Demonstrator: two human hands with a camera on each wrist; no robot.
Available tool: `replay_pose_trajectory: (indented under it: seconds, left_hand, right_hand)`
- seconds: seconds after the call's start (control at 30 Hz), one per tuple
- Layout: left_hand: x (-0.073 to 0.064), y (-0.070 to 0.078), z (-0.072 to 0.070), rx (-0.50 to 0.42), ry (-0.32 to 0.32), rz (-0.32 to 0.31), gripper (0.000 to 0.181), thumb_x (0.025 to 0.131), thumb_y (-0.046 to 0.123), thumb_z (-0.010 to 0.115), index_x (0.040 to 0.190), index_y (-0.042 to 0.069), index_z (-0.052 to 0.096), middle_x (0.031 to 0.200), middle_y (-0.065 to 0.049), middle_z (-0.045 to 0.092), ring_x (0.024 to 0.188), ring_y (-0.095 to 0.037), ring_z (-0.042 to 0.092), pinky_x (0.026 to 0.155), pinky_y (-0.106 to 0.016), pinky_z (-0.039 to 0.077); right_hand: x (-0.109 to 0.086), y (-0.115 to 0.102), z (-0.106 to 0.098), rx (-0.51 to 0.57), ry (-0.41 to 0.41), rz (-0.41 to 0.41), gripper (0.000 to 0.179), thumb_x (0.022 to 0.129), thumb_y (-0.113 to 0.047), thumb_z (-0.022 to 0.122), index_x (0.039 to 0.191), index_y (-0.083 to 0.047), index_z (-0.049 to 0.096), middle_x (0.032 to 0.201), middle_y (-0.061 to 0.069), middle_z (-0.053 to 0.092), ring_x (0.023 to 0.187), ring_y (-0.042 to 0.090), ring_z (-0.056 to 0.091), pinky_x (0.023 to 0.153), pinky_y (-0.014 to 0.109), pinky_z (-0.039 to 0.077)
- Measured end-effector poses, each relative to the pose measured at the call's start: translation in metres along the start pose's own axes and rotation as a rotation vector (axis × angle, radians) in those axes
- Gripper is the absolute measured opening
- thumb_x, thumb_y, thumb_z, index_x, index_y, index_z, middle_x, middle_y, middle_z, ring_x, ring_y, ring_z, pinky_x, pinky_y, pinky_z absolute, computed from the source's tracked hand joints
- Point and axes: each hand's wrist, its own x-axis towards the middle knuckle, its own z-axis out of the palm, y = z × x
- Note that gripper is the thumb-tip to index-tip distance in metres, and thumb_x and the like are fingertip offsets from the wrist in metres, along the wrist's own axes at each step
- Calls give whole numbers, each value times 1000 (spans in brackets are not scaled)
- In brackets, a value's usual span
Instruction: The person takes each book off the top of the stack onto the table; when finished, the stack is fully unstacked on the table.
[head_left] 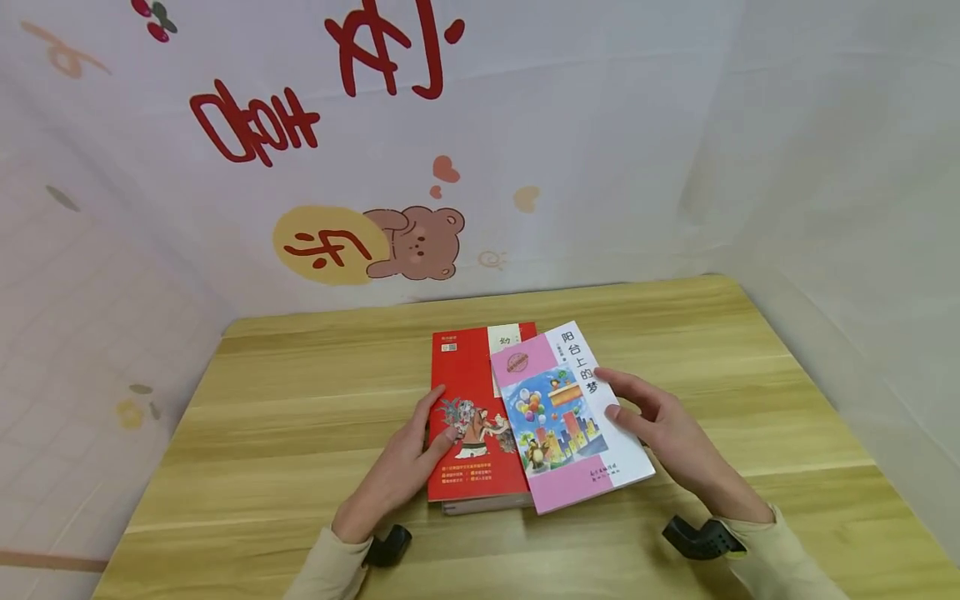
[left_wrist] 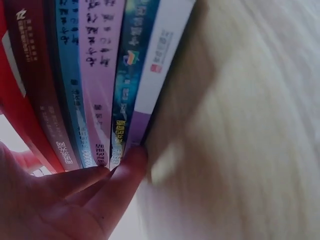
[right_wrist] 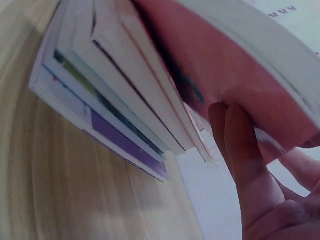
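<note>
A red-covered book (head_left: 472,367) tops a stack whose spines (left_wrist: 100,75) show in the left wrist view. Over its right part lies a pink and white paperback (head_left: 558,425), slanted, with balloons and buildings on the cover. My right hand (head_left: 678,442) pinches the paperback's right edge, thumb on the cover and fingers (right_wrist: 242,145) bent against its underside. In the right wrist view that edge is raised off the stack. My left hand (head_left: 401,467) rests against the stack's left side, thumb on the red cover and fingers (left_wrist: 122,185) extended along the spines.
The stack stands on a wood-grain table (head_left: 300,392). Behind it hangs a white wall cloth (head_left: 600,125) with red characters and a printed bear (head_left: 423,242). White sheeting also borders the table on both sides. Black wrist mounts (head_left: 390,546) sit below both hands.
</note>
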Motion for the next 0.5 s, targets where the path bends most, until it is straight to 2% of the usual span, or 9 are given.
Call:
replay_pose_trajectory:
  seconds: [0.23, 0.37, 0.5]
  left_hand:
    - [3, -5, -2, -56, -32, -10, 84, 95, 50, 69, 164, 31, 25, 137, -4, 55, 119, -20, 54, 82, -29, 58]
    - [2, -5, -2, -59, -39, -12, 82, 96, 48, 69, 164, 31, 26, 132, -4, 57, 115, -19, 56, 81, -29, 58]
    - [0, -5, -3, -66, -36, -22, 81, 97, 47, 69, 164, 32, 25, 129, -5, 58, 112, -19, 57, 81, -29, 58]
  right_hand:
    - [-5, -1, -17, 124, 28, 27, 56, 108, -23, 57, 161, -18, 38, 153, 9, 42, 103, 21, 70, 78, 37, 63]
    - [-8, -2, -30, 175, 29, -3, 55, 109, -18, 54, 162, -17, 37, 150, 6, 46, 105, 19, 70, 79, 36, 63]
    - [-9, -6, -44, 225, 64, -44, 53, 109, -13, 52, 161, -18, 39, 146, 2, 50, 105, 16, 69, 77, 33, 62]
